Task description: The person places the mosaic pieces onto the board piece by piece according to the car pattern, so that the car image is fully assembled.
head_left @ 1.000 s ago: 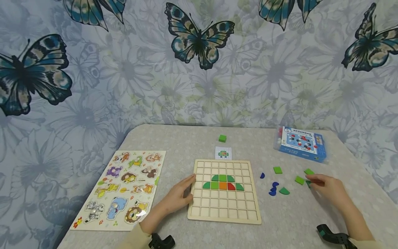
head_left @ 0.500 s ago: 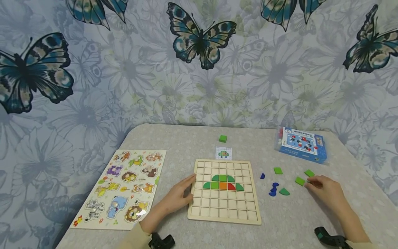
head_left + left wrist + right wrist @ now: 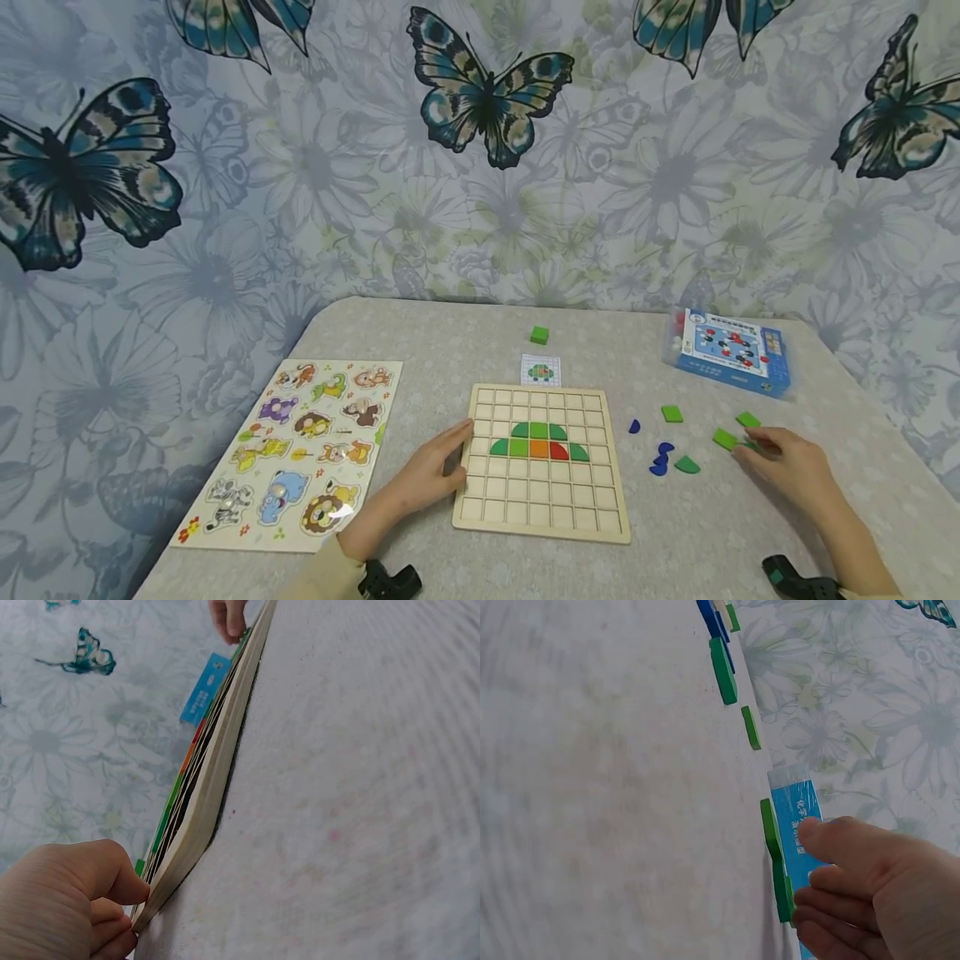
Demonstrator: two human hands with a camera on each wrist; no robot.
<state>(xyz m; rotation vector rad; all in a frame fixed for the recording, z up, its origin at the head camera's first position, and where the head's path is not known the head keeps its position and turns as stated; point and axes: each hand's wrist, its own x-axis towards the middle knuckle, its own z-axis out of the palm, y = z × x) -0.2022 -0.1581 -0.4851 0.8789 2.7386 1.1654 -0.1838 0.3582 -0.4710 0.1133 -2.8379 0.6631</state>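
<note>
Touching the left edge of the grid board, the left hand keeps thumb and index finger spread, unchanged from 1 second ago; 8 pieces sit in the board. Well right of the board, beside 2 green squares, the right hand now mostly covers a dark green piece, more exposed 1 second ago; whether it pinches this, I cannot tell

The head view is evenly, softly lit, with a faint shadow on the table beside the right hand, toward the right edge, and a small glare on the animal board along the left edge. Both wrist views are dimmer, the tabletop hazy and blurred, with faint striping in the left wrist view's upper right
</note>
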